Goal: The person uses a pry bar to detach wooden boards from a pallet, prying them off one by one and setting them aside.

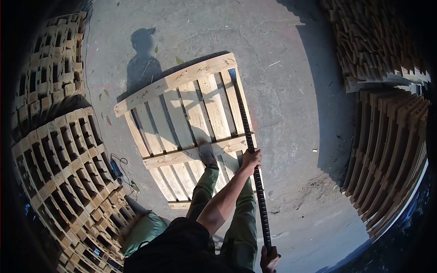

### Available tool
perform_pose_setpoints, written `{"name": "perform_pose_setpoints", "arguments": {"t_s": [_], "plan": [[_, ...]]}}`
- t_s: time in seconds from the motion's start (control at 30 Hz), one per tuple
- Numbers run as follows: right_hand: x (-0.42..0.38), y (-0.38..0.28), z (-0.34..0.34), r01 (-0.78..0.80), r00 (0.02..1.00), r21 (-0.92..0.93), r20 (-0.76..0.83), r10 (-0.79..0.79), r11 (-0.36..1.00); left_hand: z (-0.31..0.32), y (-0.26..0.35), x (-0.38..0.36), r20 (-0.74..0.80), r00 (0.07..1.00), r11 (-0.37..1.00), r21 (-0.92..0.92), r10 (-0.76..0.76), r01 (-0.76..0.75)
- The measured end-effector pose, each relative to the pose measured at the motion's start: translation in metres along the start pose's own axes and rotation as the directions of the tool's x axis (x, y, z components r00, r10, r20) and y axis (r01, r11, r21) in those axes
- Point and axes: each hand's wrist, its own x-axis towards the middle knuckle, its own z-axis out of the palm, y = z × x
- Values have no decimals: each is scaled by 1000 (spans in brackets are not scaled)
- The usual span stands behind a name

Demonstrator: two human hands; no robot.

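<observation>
A wooden pallet (214, 109) lies on the concrete, its three crosswise boards facing up over several slats. My left hand (251, 162) is wrapped round the middle of a long black ribbed pry bar (258, 184). At the bar's near end, close to my body, my right hand (270, 260) grips it too. The bar runs along the pallet's right side, and its blue tip (233, 72) is at the far board near the top right corner. My shoe (207, 154) rests on the middle board. Exactly how the tip meets the wood is too small to tell.
Stacked pallets (63, 159) line the left side. On the right stand more stacked pallets (387, 145) and a heap of loose boards (373, 36). A green sack (143, 231) lies at lower left, near a blue tool (116, 168) with a cable.
</observation>
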Motion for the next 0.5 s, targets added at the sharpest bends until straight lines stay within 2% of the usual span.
{"name": "perform_pose_setpoints", "arguments": {"t_s": [0.03,0.07,0.2,0.27,0.3,0.4,0.43,0.5], "plan": [[3,-2,10,-303,952,347,154,264,888,-1,-7,7,4,1000,1000,3,16,-16],[-1,-6,15,-581,814,577,394,428,574,-5,-13,4,4,1000,1000,11,20,-20],[-8,-9,37,-522,850,608,316,421,598,-7,-6,-2,-38,999,1000,6,-3,3],[-15,-17,40,-582,812,574,371,451,576,-14,-14,0,-16,1000,1000,14,15,-15],[-23,-16,56,-574,817,574,355,455,584,-14,-19,5,12,999,999,11,38,-39],[-37,-12,108,-575,818,535,351,456,619,-19,-49,35,-36,998,997,51,52,-50],[-39,-13,114,-574,818,536,342,462,619,-20,-59,43,-30,993,991,74,116,-113],[-43,-13,128,-559,828,541,325,457,628,-23,-57,42,-20,996,996,39,85,-84]]}}
